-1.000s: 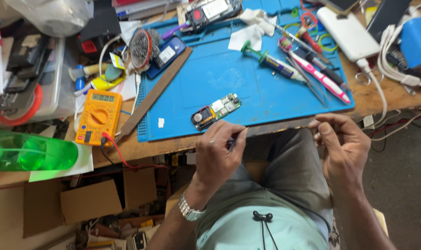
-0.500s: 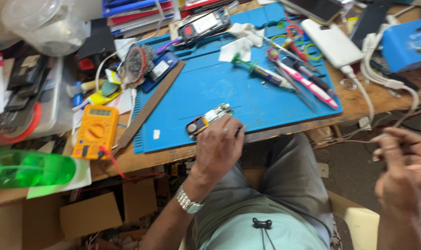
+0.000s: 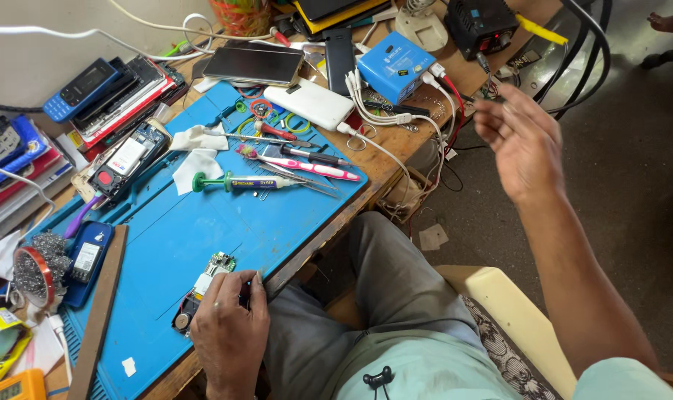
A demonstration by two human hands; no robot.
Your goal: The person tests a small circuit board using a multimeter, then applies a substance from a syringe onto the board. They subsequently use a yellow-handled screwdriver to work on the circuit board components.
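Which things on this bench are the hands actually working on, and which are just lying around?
In hand:
left hand resting on the small circuit board
blue work mat beneath it
right hand raised in the air, holding nothing

Lying about:
green-handled screwdriver
pink toothbrush
white power bank
blue box
stacked phones

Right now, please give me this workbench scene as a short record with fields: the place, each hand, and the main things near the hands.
Place: cluttered wooden bench with a blue work mat
Left hand: left hand rests on the mat's near edge, touching a small circuit board
Right hand: right hand raised in the air beside the bench, open, holding nothing
On mat: green-handled screwdriver, pink toothbrush, white cloth
Behind mat: white power bank, blue box with white cables
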